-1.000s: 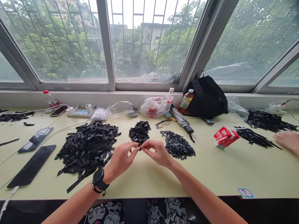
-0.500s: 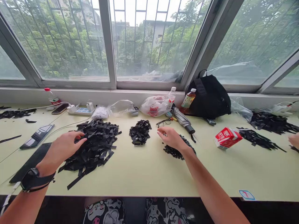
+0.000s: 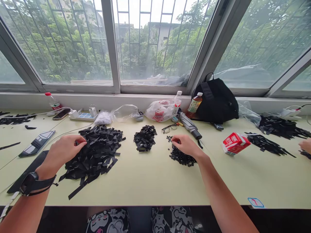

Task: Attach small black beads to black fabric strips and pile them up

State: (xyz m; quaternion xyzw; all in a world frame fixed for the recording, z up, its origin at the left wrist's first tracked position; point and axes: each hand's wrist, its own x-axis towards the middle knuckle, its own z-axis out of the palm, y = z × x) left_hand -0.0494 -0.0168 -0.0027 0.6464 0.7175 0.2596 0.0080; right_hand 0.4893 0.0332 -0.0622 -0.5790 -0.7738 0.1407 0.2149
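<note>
My left hand (image 3: 64, 151), with a black watch on its wrist, is at the left side of a large pile of short black strips (image 3: 97, 152). Its thumb and index finger are pinched together; whatever lies between them is hidden. Over a heap of small round black pieces (image 3: 181, 157) is my right hand (image 3: 186, 145), fingers curled down and pressed together at the heap's upper part. I cannot make out what those fingertips hold. Between the two hands lies a smaller pile of black strips (image 3: 145, 137).
Behind stand a plastic bag (image 3: 159, 111), glasses (image 3: 169, 128), a folded umbrella (image 3: 189, 124), bottles and a black backpack (image 3: 213, 100). A red carton (image 3: 235, 143) is to the right, near another person's hand (image 3: 305, 145). Phones and a power strip (image 3: 84, 115) lie left.
My right hand has drawn back slightly to the right, uncovering the glasses, and its fingers have curled down to the heap. My left thumb and index finger have come closer together.
</note>
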